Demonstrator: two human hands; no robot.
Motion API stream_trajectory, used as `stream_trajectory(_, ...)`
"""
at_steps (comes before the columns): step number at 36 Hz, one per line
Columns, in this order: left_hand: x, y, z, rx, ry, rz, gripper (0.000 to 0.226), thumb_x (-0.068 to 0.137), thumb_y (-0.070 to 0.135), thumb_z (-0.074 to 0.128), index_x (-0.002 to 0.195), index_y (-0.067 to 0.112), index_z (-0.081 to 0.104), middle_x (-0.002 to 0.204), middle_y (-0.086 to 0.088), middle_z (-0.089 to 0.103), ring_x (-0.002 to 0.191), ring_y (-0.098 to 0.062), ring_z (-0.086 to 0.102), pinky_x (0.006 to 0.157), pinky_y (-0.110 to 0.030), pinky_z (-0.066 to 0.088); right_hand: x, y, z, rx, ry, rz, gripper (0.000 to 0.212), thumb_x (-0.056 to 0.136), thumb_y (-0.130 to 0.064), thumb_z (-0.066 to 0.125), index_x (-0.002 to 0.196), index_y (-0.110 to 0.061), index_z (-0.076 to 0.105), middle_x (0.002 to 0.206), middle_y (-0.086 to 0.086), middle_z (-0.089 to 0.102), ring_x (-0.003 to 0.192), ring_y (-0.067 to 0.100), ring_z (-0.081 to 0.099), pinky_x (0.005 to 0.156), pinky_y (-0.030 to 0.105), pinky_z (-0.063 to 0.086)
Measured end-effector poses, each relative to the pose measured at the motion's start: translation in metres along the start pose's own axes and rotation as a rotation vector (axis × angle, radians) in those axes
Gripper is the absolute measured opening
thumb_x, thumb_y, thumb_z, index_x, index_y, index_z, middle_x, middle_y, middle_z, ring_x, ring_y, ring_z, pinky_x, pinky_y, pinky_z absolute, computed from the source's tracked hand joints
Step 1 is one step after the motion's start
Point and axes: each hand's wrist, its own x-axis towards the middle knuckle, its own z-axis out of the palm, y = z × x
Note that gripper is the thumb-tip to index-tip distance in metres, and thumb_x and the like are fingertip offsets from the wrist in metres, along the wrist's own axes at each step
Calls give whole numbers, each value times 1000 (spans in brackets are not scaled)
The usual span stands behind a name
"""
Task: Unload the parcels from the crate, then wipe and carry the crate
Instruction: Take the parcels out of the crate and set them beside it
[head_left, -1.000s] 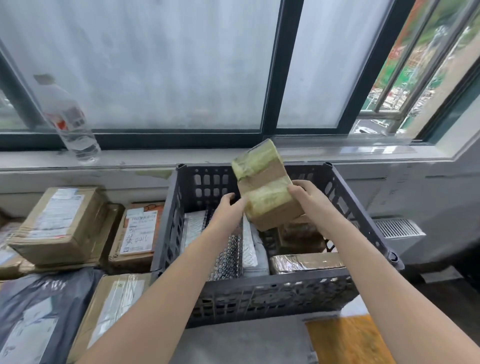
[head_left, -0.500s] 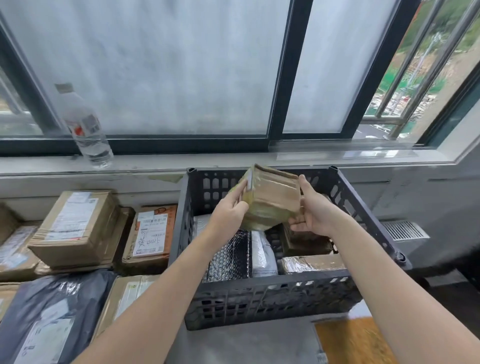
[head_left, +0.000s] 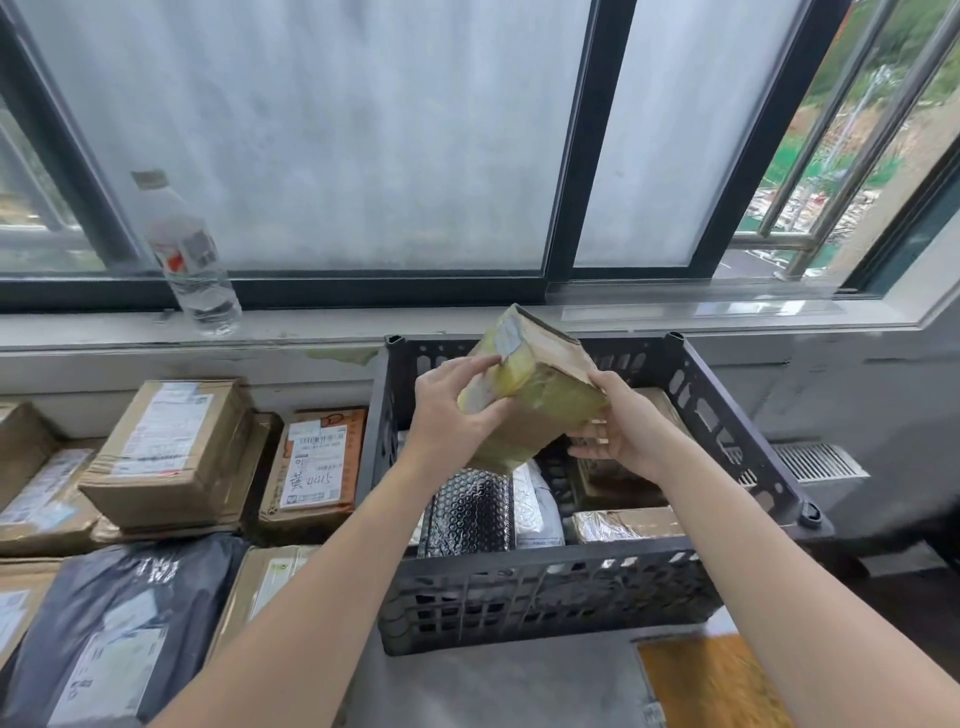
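mid-unloading: taped parcel (head_left: 540, 400) held tilted above the crate (head_left: 545, 587), gripped at either end by left hand (head_left: 447, 410) and right hand (head_left: 621, 436), other parcels (head_left: 467, 514) waiting inside; next, likely a swing over to the pile (head_left: 166, 452) left of the crate.

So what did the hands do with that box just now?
Both hands turned the brown tape-wrapped cardboard parcel over above the dark grey plastic crate, so its labelled end now shows. The left hand moved from touching its lower corner to gripping that end; the right hand kept holding. Crate, other parcels and clear plastic bottle stayed put.
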Motion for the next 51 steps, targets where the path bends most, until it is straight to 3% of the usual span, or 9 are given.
stream_trajectory(3,-2,3,1,101,-38,44,52,77,29,82,121,46,60,145,6,38,137,-8,21,117,-41,18,3,6,-5,59,-3,9,42,101,-41,41,130,-15,57,101,4,68,89,24,66,78,43,56)
stream_trajectory(7,-4,12,-3,208,-169,86,63,75,35,83,126,57,52,161,-2,18,149,-19,8,118,-59,11,5,12,-9,99,6,-26,43,102,-40,36,132,-18,57,110,6,69,95,25,65,79,42,54)
stream_trajectory(19,-10,7,8,555,29,137,84,64,61,79,138,44,44,136,-4,39,127,-22,33,105,-44,27,-4,9,8,79,3,-233,45,99,-55,38,136,-30,44,125,4,59,110,31,63,96,52,50)
stream_trajectory(28,-9,1,3,523,85,160,78,67,45,80,136,38,43,139,-4,36,129,-22,30,108,-47,30,-10,5,21,-185,-91,-316,87,71,-78,57,142,-36,34,138,-8,52,127,17,50,102,50,44)
stream_trajectory(36,7,17,-32,790,-263,349,74,72,14,73,136,25,38,148,-9,22,145,-25,8,119,-38,-17,-9,-3,17,-353,-189,-316,90,64,-89,54,141,-53,27,156,-6,28,137,15,34,104,48,38)
stream_trajectory(42,17,18,-43,945,-338,562,74,72,5,68,135,27,36,158,-8,16,151,-23,-5,118,-36,-20,-7,-10,31,-363,-247,-302,83,71,-68,66,142,-38,35,136,-3,54,124,19,53,102,55,45)
stream_trajectory(45,13,13,-47,929,-222,589,74,70,-3,62,133,29,38,162,-7,15,152,-26,-4,120,-48,-12,-5,-9,45,-243,-201,-370,55,88,-52,63,133,-27,44,127,6,60,109,20,63,95,51,52)
stream_trajectory(48,5,6,-47,731,137,482,69,69,-7,61,133,19,51,157,-13,28,148,-34,12,116,-66,13,-2,-7,63,-101,-160,-373,70,78,-63,65,133,-23,47,123,7,63,104,25,67,93,53,54)
stream_trajectory(51,-4,8,-47,412,401,164,67,79,4,66,139,18,38,152,-14,24,141,-29,20,113,-52,31,0,-4,81,23,-162,-373,82,70,-68,68,136,-24,46,126,7,63,109,28,67,92,50,55)
